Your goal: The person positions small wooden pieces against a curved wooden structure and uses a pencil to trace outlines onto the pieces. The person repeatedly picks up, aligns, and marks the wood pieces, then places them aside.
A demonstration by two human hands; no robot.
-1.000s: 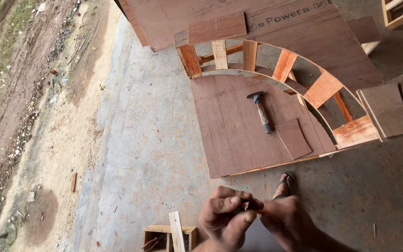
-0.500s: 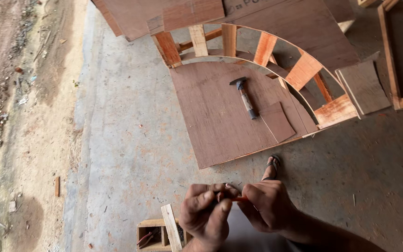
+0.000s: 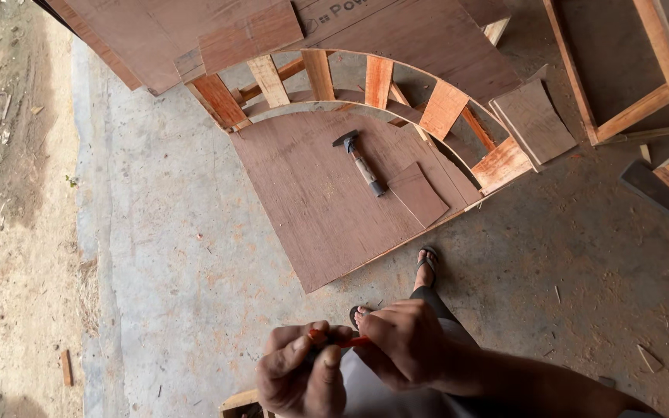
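My left hand (image 3: 300, 378) and my right hand (image 3: 400, 340) meet low in the head view, both closed on a thin red pencil-like stick (image 3: 336, 339) held between them. Past them, on the concrete floor, lies a quarter-round brown plywood panel (image 3: 327, 201) with a hammer (image 3: 361, 162) and a small plywood offcut (image 3: 417, 193) resting on it. A curved wooden frame with short slats (image 3: 381, 81) arches around the panel's far edge. My foot in a sandal (image 3: 426, 267) stands at the panel's near edge.
Large plywood sheets (image 3: 195, 31) lie at the top. A loose plywood piece (image 3: 534, 120) rests right of the arch. Timber frames (image 3: 644, 85) stand at the upper right. A small wooden box (image 3: 235, 402) sits by my left hand. Bare dirt (image 3: 9, 232) borders the concrete on the left.
The view has shifted, so the panel and hammer sit further right and lower in frame. Both hands stay together on the red stick, now a little higher.
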